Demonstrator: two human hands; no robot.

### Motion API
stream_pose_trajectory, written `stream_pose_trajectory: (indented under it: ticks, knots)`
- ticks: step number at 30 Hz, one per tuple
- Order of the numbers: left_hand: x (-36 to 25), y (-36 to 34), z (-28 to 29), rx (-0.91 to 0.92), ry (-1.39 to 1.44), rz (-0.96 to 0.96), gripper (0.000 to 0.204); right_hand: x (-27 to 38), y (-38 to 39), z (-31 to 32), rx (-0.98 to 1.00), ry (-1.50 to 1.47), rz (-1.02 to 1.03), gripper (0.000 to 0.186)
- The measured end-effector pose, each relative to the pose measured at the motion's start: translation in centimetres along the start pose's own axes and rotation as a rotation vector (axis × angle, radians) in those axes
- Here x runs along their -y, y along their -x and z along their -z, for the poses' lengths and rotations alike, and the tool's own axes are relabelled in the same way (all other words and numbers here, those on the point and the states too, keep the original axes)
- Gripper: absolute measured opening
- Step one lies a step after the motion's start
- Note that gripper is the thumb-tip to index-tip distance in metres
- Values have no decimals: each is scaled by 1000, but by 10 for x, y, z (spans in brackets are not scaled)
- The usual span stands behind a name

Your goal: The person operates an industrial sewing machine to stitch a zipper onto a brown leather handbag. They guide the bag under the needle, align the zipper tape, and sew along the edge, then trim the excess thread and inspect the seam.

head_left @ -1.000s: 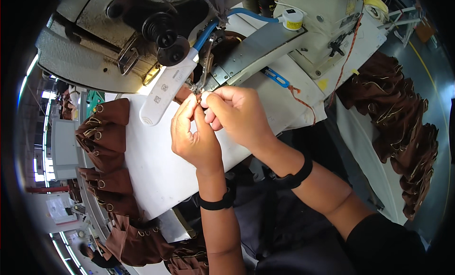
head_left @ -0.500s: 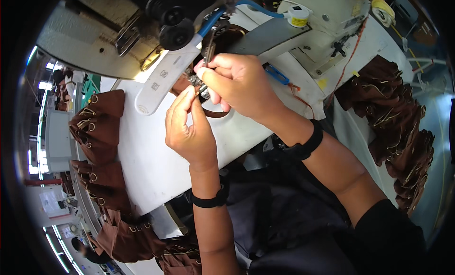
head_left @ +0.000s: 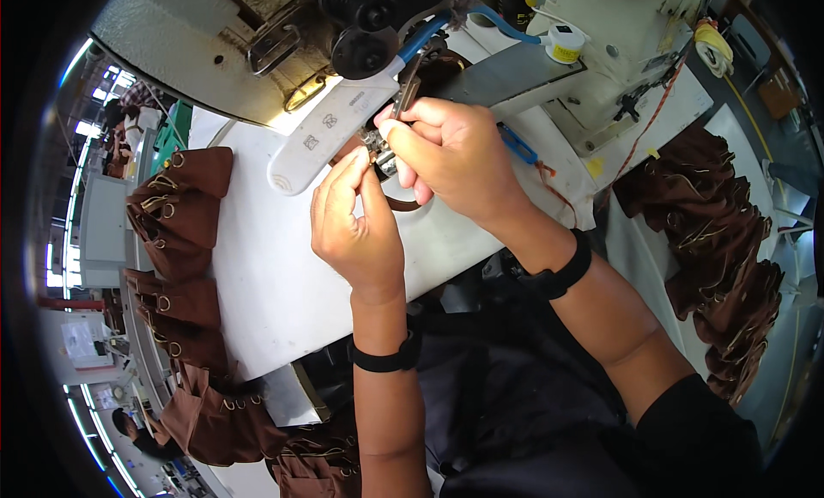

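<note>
My left hand (head_left: 359,232) is closed in a pinch, its thumb and fingertips at the small metal parts under the sewing machine's (head_left: 180,47) needle area. What lies between those fingertips is too small to make out. From the right, my right hand (head_left: 463,159) is curled with thumb and fingers pressed together against the same spot, next to an upright metal bar (head_left: 408,90). Its fingers hide whatever they pinch. A curved brown edge (head_left: 403,204) shows on the white table just below my right fingers. Beside my left fingertips stretches a long white lamp arm (head_left: 330,137).
Brown bags with metal rings (head_left: 193,189) line the table's left side. More brown pieces (head_left: 695,215) are heaped at the right. Blue thread snips (head_left: 518,144) lie right of my hand, near orange thread. A white container (head_left: 564,43) stands on the machine bed. Another person (head_left: 150,438) is far left.
The whole view has shifted, so machine and hands appear slightly further right. Both hands keep nearly the same pinched pose at the needle area.
</note>
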State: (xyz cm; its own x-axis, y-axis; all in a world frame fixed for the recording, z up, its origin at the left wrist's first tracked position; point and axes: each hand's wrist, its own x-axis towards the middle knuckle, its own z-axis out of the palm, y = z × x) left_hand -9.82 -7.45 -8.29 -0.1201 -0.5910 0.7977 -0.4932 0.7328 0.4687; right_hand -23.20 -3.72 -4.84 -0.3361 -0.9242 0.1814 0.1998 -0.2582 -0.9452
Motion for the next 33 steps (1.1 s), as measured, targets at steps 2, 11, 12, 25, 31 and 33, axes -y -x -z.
stream_pose_trajectory:
  ticks: [2,11,12,25,31,33]
  knots:
    - [-2,-1,-1,4,-2,18,18,-1,-1,1,1,3,-13,18]
    - [3,-2,-1,17,75,16,17,2,-1,6,24,63,-36,22]
    - [1,-2,0,40,79,53,17,0,2,10,42,47,-48,23]
    - [5,-2,-4,4,46,-47,19,-79,74,57,-145,422,122,18]
    - [4,0,0,4,32,-15,18,-96,75,47,-132,635,128,13]
    - [4,-1,0,10,27,-13,18,-92,77,45,-115,679,226,12]
